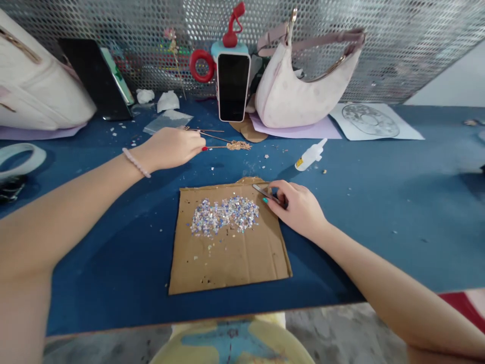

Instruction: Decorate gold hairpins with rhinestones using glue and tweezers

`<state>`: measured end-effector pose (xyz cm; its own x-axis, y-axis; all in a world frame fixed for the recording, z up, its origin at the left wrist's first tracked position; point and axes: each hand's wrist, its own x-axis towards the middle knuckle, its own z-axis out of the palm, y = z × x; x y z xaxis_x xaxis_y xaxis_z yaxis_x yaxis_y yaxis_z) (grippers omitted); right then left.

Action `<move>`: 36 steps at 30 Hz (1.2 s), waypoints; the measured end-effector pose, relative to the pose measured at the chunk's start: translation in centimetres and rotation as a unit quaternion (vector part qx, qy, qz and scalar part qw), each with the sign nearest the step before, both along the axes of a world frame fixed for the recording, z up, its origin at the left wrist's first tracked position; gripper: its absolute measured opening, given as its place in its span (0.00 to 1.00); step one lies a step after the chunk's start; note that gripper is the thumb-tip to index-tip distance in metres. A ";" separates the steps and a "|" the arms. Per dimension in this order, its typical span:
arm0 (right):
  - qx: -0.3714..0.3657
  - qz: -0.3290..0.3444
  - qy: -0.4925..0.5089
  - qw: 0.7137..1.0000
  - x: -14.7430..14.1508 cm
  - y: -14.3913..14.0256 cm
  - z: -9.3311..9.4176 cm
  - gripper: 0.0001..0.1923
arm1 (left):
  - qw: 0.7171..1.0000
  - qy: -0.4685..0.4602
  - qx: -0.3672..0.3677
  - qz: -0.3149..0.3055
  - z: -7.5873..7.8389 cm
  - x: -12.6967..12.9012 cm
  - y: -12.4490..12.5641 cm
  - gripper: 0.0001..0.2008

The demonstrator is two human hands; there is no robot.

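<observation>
A silvery metal panel [159, 20] full of small holes stands behind a dark blue table [386, 197]. Along the back, from left to right, are a large white bag [34, 76], a leaning black tablet [96, 78], an upright phone [234, 87] in front of a cup with a red handle [202, 65], a pale handbag [299, 96] and a sheet of paper [377, 121] printed with a round pattern.

Near the front edge lies a square of brown cardboard [227, 263]. A loose pile of tiny shiny flakes [225, 215], mostly blue, white and silver, spreads across its upper half.

The person's right hand [301, 210], at the upper right corner of the cardboard, pinches a pair of metal tweezers [267, 192] between thumb and fingers, the tip pointing up and left.

The left hand [172, 147], wearing a pale bead bracelet [136, 163], is beyond the cardboard's upper left corner, its fingers bunched at the ends of thin metal sticks [214, 136]. One stick carries a gold ornament [238, 145]. Whether these fingers grip a stick cannot be told.

A small white bottle [308, 156] lies beyond the right hand.
</observation>
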<state>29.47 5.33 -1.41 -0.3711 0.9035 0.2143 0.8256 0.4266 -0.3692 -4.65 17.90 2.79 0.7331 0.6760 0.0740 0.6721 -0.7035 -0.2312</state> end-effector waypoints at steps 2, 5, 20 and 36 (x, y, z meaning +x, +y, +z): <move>0.027 -0.002 -0.005 1.000 0.0 0.0 0.0 0.14 | 1.000 0.001 0.015 -0.007 0.6 1.2 -2.0 0.16; 0.096 0.026 0.000 0.995 0.2 0.0 0.3 0.22 | 0.998 0.026 0.044 -0.039 1.2 2.7 -5.2 0.17; 0.048 0.318 -0.125 0.939 -1.0 -3.2 0.0 0.60 | 0.988 -0.097 0.108 -0.055 -1.5 -3.2 -12.3 0.18; 0.041 0.324 -0.126 0.937 -4.4 5.1 -0.7 0.60 | 0.969 -0.089 0.147 -0.179 -2.2 -2.8 -12.4 0.21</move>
